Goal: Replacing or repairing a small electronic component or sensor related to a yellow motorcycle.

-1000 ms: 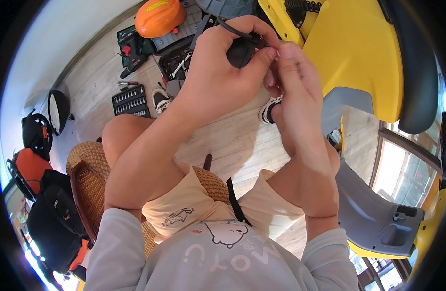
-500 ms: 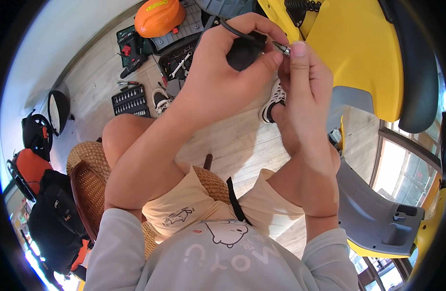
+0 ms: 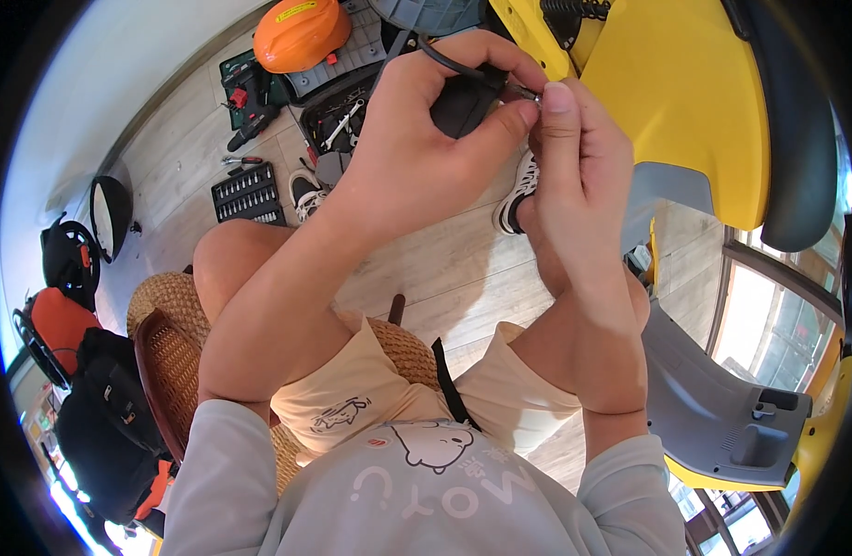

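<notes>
My left hand [image 3: 426, 148] is closed in a pinch near the top of the view, and a black cable [image 3: 452, 63] loops over its fingers. At its fingertips, a small silver metal piece [image 3: 528, 94] shows; it seems to sit at the cable's end, mostly covered by fingers. My right hand [image 3: 583, 148] pinches that same piece between thumb and forefinger, so the two hands meet. Framed by my left thumb and forefinger is a dark boxy part [image 3: 463, 107]; whether it is held or lies behind is hard to tell.
A yellow body panel [image 3: 685, 102] rises close on the right, a grey panel [image 3: 713, 398] below it. Ahead left are an orange helmet [image 3: 301, 35], a cordless drill [image 3: 252, 111], a socket set [image 3: 247, 195] and wrenches [image 3: 344, 125]. Beside my left leg stands a wicker chair [image 3: 171, 361].
My right fingertips have shifted slightly left, closer to my left fingertips, and now cover more of the metal piece. The left hand stays almost in place.
</notes>
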### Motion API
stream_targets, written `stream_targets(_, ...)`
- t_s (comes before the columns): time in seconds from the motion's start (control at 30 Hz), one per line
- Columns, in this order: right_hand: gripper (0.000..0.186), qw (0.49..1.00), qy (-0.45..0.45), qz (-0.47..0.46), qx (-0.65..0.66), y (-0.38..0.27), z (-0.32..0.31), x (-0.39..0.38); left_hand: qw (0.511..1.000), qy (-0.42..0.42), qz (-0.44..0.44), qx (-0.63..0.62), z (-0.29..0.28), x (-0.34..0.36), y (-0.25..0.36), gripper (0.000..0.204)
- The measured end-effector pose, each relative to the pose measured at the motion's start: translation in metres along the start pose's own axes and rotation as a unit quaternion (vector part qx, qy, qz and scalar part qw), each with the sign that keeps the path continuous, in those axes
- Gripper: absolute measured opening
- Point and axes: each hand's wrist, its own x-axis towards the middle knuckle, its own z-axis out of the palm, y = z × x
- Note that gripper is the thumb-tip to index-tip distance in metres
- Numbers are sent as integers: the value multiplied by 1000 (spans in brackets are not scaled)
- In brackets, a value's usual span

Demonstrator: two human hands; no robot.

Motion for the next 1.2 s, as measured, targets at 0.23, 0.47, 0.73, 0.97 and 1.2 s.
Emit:
stream_targets(0.23,32,1000,12,-6,5,-1,2,0,1000,14,7,5,3,-1,2,19)
stream_targets(0.47,38,999,26,40,11,0,7,-1,1000,11,22,7,6,-1,-1,22)
stream_targets(0.73,41,997,-2,79,18,1,5,-3,999,37,-4,20,9,-4,5,23)
stream_targets(0.97,38,998,1,18,-59,-4,0,-1,999,20,34,35,5,-1,-2,22)
stream_targets(1.2,46,993,-51,108,7,-11,-5,1,999,9,25,44,3,0,-2,21)
